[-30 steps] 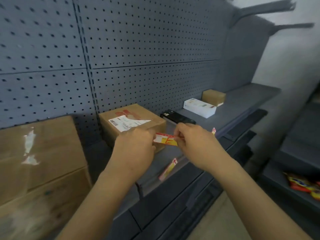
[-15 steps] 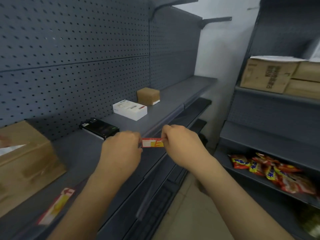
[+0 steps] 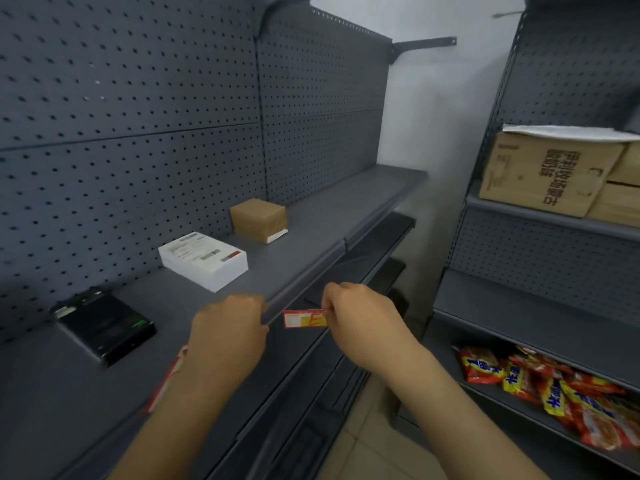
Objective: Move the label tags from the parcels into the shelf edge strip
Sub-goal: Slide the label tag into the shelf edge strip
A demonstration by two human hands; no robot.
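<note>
The label tag (image 3: 305, 318), a small red-and-yellow card slip, hangs in the air just in front of the shelf edge strip (image 3: 304, 271), pinched at its right end by my right hand (image 3: 360, 317). That grip is narrow, thumb and forefinger closed on the slip's short edge. My left hand (image 3: 228, 330) is curled at the strip just left of the tag; its fingertips are hidden from me, so I cannot tell whether it pinches the strip's lip or merely rests there, and it does not seem to touch the tag.

I judge the tag to weigh almost nothing and to be thin enough to bow or crease if I push it endways. So I would hold it by the ends, keeping it taut and level, and feed its long edge into the strip's channel. A glossy face may slip between dry fingers, so a firm but light pinch suits it. Another tag (image 3: 169, 372) already sits in the strip by my left wrist.
</note>
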